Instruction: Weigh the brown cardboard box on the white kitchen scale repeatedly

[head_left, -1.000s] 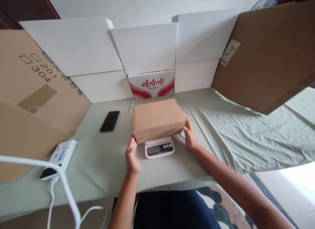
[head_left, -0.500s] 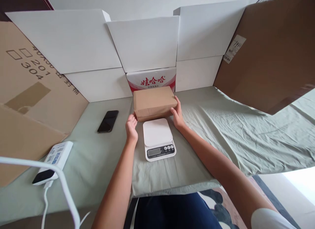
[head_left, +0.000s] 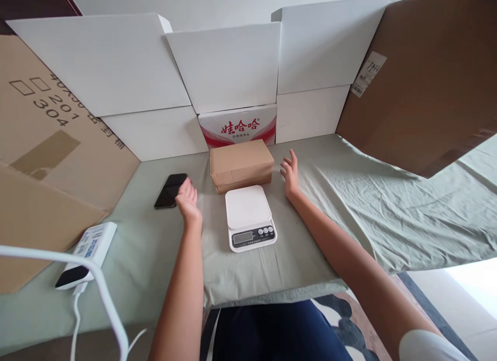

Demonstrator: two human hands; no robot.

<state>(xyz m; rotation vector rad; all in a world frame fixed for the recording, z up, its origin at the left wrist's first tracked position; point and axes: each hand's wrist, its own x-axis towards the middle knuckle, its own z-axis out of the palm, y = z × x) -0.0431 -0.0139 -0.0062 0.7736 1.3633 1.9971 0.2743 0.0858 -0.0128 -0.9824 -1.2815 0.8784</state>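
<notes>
A brown cardboard parcel (head_left: 240, 163) lies on the green cloth just behind a white kitchen scale (head_left: 249, 217), whose platform is bare. My left hand (head_left: 188, 200) hovers open to the left of the parcel, palm turned inward, close to a black phone (head_left: 170, 190). My right hand (head_left: 290, 173) is open to the right of the parcel, fingers spread, touching nothing. Both hands stand a short gap away from the parcel's ends.
White cardboard panels (head_left: 229, 66) and a red-printed box (head_left: 238, 125) wall off the back. Brown cardboard sheets lean at left (head_left: 46, 143) and right (head_left: 427, 81). A white power bank (head_left: 85, 253) with a cable lies at front left. The table edge (head_left: 272, 293) is near my lap.
The parcel went from the scale to the cloth behind it. Both hands then let go and drew apart to either side.
</notes>
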